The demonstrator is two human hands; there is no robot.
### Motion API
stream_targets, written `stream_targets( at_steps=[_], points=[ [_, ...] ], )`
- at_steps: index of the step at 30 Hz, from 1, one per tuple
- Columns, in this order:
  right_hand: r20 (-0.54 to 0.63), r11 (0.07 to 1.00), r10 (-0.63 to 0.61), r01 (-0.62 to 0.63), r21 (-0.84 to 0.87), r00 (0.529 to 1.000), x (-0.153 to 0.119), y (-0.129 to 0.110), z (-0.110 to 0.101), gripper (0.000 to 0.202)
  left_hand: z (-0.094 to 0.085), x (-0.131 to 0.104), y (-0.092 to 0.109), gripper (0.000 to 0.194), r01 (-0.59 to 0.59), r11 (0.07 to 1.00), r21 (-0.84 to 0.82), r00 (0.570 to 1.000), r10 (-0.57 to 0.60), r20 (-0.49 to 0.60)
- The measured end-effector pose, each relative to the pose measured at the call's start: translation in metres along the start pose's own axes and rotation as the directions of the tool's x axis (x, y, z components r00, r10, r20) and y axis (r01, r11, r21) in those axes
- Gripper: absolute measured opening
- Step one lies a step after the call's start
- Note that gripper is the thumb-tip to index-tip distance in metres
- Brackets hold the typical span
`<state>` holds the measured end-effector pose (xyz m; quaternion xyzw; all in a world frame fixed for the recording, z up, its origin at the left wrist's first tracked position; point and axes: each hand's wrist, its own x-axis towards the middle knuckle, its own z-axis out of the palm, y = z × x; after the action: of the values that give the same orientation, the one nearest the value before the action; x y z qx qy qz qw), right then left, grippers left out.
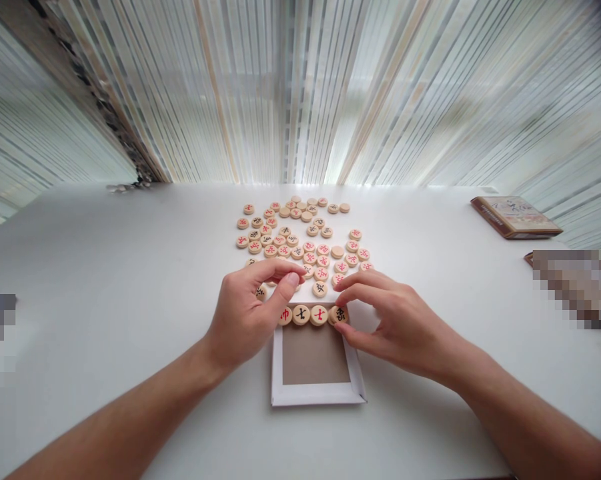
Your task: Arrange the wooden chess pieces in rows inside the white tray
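A shallow white box tray with a brown floor lies in front of me. Along its far end sits a row of round wooden Chinese chess pieces, among them a black-marked piece and a red-marked piece. At the row's right end, my right hand has thumb and fingers closed around a chess piece with a black character. My left hand hovers over the tray's far left corner, thumb and fingertips drawn together. Whether anything is pinched there is hidden.
Many loose chess pieces with red or black characters spread over the white table beyond the tray; a few show blank faces. A flat printed box lies at the far right, beside a pixelated object. Striped curtains hang behind the table.
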<state>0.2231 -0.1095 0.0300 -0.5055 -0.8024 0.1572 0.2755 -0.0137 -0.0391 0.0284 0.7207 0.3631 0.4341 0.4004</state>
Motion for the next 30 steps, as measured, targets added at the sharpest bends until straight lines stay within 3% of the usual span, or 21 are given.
stream_targets(
  at_steps=[30],
  points=[
    [-0.015,0.999,-0.008,0.008,0.031,1.0,-0.0016,0.0019,-0.0014,0.007,-0.0002,0.0011,-0.0001,0.015,0.007,0.999,0.033,1.0,-0.006,-0.013]
  ],
)
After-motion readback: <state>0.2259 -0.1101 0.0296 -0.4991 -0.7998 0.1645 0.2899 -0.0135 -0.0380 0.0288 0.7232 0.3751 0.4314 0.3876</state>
